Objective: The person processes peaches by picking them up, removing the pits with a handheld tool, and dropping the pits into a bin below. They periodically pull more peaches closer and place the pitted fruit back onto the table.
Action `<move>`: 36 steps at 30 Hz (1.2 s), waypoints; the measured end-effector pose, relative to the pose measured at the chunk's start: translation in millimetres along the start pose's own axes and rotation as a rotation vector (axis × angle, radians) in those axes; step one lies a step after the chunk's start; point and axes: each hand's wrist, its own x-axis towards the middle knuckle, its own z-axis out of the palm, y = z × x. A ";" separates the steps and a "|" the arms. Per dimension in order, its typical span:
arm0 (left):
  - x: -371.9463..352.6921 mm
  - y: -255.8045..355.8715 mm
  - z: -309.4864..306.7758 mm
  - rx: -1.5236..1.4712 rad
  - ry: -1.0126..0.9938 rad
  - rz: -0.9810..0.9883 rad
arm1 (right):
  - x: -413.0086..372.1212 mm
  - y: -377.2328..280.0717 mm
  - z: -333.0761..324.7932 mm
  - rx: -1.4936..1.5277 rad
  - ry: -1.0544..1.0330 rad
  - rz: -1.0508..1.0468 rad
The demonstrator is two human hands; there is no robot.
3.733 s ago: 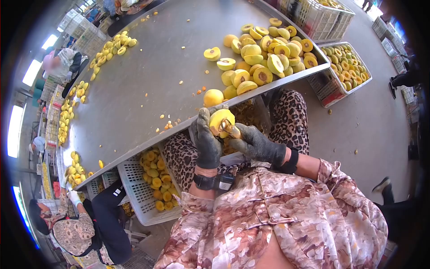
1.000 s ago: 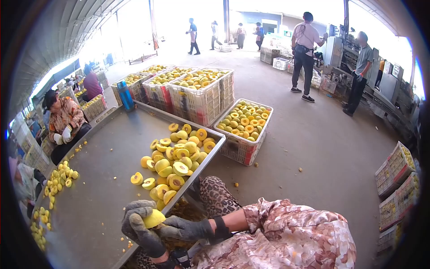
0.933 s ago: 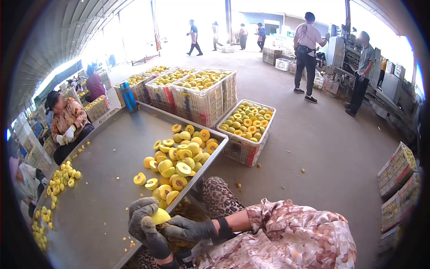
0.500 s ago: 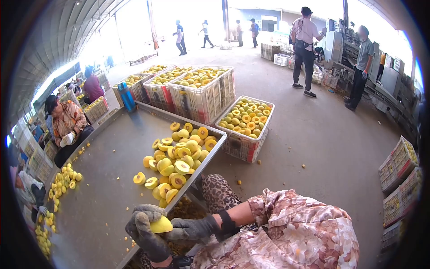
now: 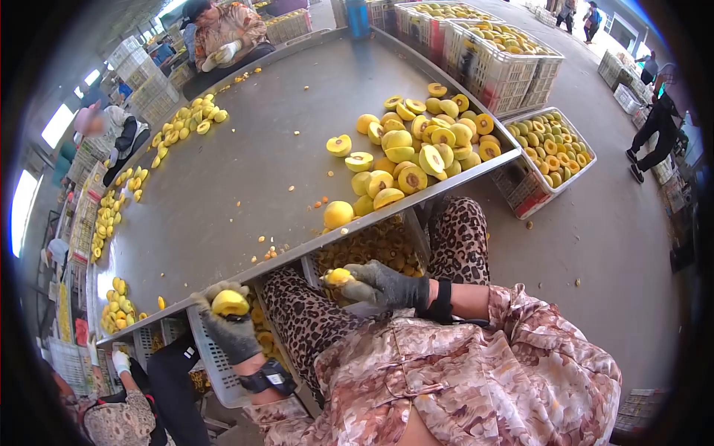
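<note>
My left hand [image 5: 225,333], in a dark grey glove, grips a yellow peach half [image 5: 230,302] near the table's front edge. To its right, over a crate of peach scraps [image 5: 372,247], my gloved right hand [image 5: 383,285] pinches a small yellow peach piece [image 5: 338,276] at its fingertips. Halved peaches [image 5: 399,139], several with the brown pit cavity facing up, are heaped on the metal table [image 5: 253,163] beyond my hands. Below my left hand is a white plastic basket [image 5: 216,364] with peach pieces in it.
Raised metal edging runs along the table. Crates full of peaches [image 5: 550,145] stand on the floor at the right and at the back, near a blue bottle [image 5: 358,18]. Co-workers [image 5: 230,37] sit along the far and left sides beside smaller peach piles [image 5: 190,119]. Orange bits dot the tabletop.
My hands were together around one peach; now they are apart, the left with a half and the right with a small piece. The view has turned left and down.
</note>
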 end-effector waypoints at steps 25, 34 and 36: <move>274.0 -348.0 231.8 1.016 -0.953 -0.012 | -74.2 -6.0 -35.7 0.008 0.288 0.219; 215.4 -227.0 194.6 0.565 -0.645 -0.296 | -62.3 27.4 -31.2 0.036 0.454 0.219; 171.9 -177.8 193.4 0.520 -0.753 -0.229 | -47.4 14.5 -38.1 0.092 0.546 0.243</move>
